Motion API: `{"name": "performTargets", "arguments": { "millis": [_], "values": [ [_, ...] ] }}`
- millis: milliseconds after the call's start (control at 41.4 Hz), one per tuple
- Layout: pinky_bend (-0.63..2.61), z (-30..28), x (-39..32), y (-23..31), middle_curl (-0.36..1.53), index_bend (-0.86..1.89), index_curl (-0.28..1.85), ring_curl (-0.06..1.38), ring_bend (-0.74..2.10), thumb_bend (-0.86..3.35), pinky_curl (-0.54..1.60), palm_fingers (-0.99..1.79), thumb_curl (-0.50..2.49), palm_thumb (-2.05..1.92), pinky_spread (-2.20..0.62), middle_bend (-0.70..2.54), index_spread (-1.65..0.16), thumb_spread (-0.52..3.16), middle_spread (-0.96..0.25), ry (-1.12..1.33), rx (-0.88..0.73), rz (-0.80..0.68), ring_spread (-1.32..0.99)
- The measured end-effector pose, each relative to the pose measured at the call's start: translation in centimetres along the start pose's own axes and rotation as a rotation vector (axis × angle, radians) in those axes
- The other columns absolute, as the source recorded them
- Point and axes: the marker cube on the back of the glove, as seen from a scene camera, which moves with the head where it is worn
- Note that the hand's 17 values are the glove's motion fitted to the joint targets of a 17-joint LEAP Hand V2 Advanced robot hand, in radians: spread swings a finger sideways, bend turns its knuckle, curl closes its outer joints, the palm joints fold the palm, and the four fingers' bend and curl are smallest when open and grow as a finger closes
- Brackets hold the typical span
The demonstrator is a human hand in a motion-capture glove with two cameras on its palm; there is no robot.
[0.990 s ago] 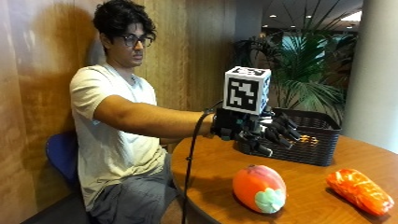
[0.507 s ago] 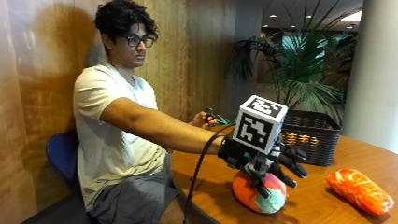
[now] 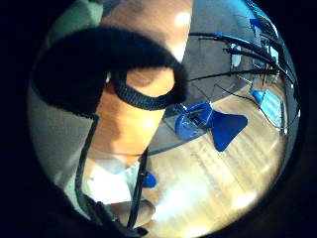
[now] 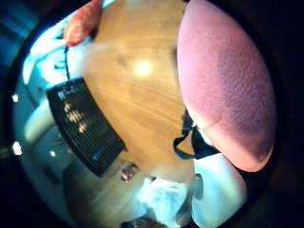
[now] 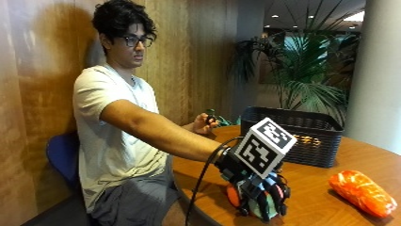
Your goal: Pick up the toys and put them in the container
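In the outside view my gloved right hand (image 5: 260,195) sits on top of a round peach-coloured toy (image 5: 232,194) near the table's front edge, with its fingers curled down around the toy. The toy's pink skin (image 4: 228,85) fills much of the thumb side palm view. A second toy, orange and crinkled (image 5: 362,192), lies on the table to the right of my hand, apart from it; it also shows as the orange toy (image 4: 80,23) beyond the table top. The black slatted basket (image 5: 294,134) stands behind my hand at the back of the table, seen too as the basket (image 4: 83,126).
The round wooden table (image 5: 316,181) has bare room between the basket and the toys. The person's bare left hand (image 5: 204,123) holds a small dark thing near the basket's left end. A blue chair (image 3: 210,124) stands on the wooden floor below.
My hand has moved from up near the basket down and forward onto the peach-coloured toy, and its fingers have closed round it. The orange toy and basket have stayed put.
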Motion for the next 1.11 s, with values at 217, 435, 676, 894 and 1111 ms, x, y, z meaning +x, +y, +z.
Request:
{"name": "performTargets", "arguments": {
  "millis": [217,435,676,894,1111],
  "values": [
    [1.21,-0.1,0.1,0.0,0.18,0.19,0.19,0.35,0.63,0.21,0.37,0.43,0.47,0.57,-0.2,0.22,-0.31,1.47,0.06,-0.032,0.266,-0.083,-0.01],
    [1.12,-0.2,-0.9,0.0,0.24,0.36,0.26,0.45,0.85,0.26,0.36,0.88,0.63,0.79,-0.35,0.36,-0.34,1.24,-0.1,-0.019,0.358,-0.169,-0.29],
    [1.17,-0.6,-1.7,0.4,0.32,0.51,0.37,0.58,1.0,0.29,0.44,0.9,0.79,0.86,-0.39,0.5,-0.38,1.01,-0.25,0.027,0.377,-0.201,-0.47],
    [1.22,-1.8,-1.4,1.5,0.4,0.59,0.47,0.65,1.07,0.3,0.48,0.8,0.92,0.87,-0.4,0.61,-0.4,0.84,-0.35,-0.055,0.377,-0.221,-0.56],
    [1.3,-5.2,-2.3,4.0,0.49,0.64,0.57,0.71,1.12,0.31,0.52,0.68,1.03,0.86,-0.4,0.69,-0.41,0.7,-0.42,-0.059,0.442,-0.267,-0.62]
  ]
}}
